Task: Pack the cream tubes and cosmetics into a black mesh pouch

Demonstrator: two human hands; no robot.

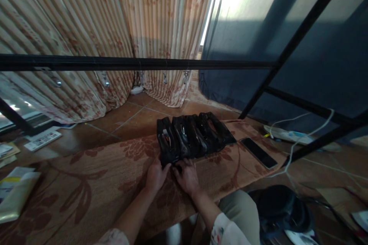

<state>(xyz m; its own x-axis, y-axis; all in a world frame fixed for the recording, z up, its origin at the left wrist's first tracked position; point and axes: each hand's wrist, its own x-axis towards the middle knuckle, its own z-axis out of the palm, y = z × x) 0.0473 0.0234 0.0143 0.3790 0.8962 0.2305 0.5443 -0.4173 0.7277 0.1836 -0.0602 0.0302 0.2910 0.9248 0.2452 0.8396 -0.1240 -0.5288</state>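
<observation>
A black bag with several open compartments in a row [189, 138] lies on a brown patterned cloth [115, 183]. Small shiny and pale items show inside the openings, too dim to name. My left hand [156, 176] is closed on the bag's near left corner, its thumb against the front. Just to the right, my right hand [187, 178] grips the near edge with its fingers bent; some fingertips are hidden against the dark material. At the bag's right end, a flat black flap [228, 132] extends over the cloth.
A phone [258, 153] lies right of the bag. A white cable [293, 147] hangs by the black metal frame [258, 92]. A yellowish packet [17, 193] rests at the left. Dark rail [138, 63] and curtains [155, 19] stand beyond; a black backpack-like item [283, 210] sits lower right.
</observation>
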